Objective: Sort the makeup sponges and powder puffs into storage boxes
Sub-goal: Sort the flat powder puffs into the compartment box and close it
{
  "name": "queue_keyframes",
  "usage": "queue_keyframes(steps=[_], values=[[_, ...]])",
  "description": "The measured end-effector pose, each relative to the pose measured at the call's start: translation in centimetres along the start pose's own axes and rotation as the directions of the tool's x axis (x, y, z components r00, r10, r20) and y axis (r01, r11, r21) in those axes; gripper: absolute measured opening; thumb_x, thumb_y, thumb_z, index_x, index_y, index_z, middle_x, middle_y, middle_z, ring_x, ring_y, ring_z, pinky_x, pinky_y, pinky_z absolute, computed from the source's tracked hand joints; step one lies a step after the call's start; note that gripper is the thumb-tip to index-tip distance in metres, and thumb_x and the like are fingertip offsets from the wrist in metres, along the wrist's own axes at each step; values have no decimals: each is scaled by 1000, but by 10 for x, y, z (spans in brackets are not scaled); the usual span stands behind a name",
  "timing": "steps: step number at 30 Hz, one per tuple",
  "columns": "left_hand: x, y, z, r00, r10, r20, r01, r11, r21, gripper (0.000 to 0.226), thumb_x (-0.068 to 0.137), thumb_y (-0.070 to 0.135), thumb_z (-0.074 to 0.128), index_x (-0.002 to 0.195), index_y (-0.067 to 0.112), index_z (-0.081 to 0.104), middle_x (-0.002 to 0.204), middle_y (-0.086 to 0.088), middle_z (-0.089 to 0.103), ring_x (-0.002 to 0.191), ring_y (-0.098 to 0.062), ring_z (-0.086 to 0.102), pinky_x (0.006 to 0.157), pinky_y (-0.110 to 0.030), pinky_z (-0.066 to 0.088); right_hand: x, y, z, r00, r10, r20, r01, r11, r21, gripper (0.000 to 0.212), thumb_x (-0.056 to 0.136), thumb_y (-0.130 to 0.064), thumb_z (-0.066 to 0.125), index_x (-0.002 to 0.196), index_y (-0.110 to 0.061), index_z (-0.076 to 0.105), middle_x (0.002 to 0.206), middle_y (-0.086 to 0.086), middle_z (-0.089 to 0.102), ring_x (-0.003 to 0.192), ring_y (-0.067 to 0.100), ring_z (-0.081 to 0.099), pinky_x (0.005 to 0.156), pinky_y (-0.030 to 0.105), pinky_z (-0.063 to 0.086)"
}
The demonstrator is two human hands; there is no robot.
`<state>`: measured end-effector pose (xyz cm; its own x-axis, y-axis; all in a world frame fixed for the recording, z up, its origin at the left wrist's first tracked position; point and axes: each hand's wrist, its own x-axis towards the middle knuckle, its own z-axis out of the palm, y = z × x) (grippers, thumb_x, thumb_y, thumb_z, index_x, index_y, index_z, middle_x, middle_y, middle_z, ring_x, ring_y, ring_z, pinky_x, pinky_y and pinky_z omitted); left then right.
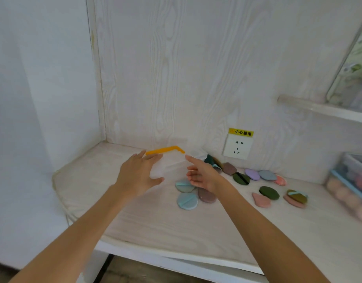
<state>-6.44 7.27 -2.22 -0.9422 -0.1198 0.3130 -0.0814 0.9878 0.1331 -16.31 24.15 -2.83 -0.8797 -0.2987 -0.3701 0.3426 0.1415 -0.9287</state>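
Both hands reached for the clear plastic box with an orange clip (165,158) at the back of the pale wooden desk (147,221). The left hand (138,176) was spread wide; the right hand (198,176) was loosely open, one finger pointing. The soft round powder puffs (187,200) lay just beside it. The see-through box was hard to see and might slip or tip.

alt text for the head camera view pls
Both hands, left hand and right hand, reach open toward a clear storage box with an orange clasp on a white desk. Colourful powder puffs lie scattered to its right, below a wall socket.
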Motion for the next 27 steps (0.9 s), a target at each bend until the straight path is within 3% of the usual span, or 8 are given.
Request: queue_keyframes(steps=[2,5,7,10,13,18,21,27], values=[[-3,-8,1,999,-19,-44,16,997,-74,75,79,57,62,144,32,35,151,13,33,142,-13,24,112,-30,25,-2,-2,4,998,-4,55,3,1000,23,39,82,-46,65,88,-8,57,80,7,60,70,17,61,62,24,52],[-12,-34,8,968,-60,-245,40,996,-85,77,60,64,71,126,28,56,142,7,48,133,-18,41,111,-40,28,2,-3,21,993,-18,113,14,999,38,39,83,-45,66,89,-7,56,79,8,62,69,17,63,62,23,55],[-21,-58,17,910,-207,-358,111,956,-270,89,55,55,82,132,27,49,144,4,44,133,-18,40,110,-39,31,9,-3,39,991,-32,133,30,999,16,40,82,-46,66,87,-8,57,75,7,63,64,16,63,58,21,56],[-30,-84,29,816,-512,-268,185,671,-718,115,55,27,90,147,27,22,150,8,29,134,-8,33,106,-23,28,22,-3,71,988,-73,139,73,997,6,41,81,-48,66,85,-8,58,71,8,64,56,14,63,56,22,55],[-19,-100,41,822,-556,-120,223,510,-831,122,55,21,91,149,22,14,143,9,36,124,-1,37,100,-18,30,37,2,93,988,-140,61,135,988,78,41,82,-47,66,82,-6,59,68,10,65,53,15,63,55,23,54],[-11,-112,59,803,-580,-139,266,557,-787,108,32,65,84,126,34,40,122,6,56,115,-15,56,94,-45,49,49,9,96,979,-201,-33,204,962,182,35,88,-42,60,79,-7,60,66,10,65,49,13,61,50,21,51],[-12,-106,58,820,-555,-138,250,565,-786,104,35,64,83,125,36,40,122,7,56,114,-13,56,92,-45,50,46,10,92,968,-238,-78,250,943,220,33,87,-39,62,78,-8,59,63,6,61,51,13,56,53,22,48],[-18,-101,57,830,-547,-105,282,575,-768,123,37,71,79,141,29,29,132,9,50,121,-13,52,95,-42,48,37,12,90,946,-285,-151,317,909,270,31,85,-38,65,77,-8,61,62,4,58,53,12,50,57,22,46]])
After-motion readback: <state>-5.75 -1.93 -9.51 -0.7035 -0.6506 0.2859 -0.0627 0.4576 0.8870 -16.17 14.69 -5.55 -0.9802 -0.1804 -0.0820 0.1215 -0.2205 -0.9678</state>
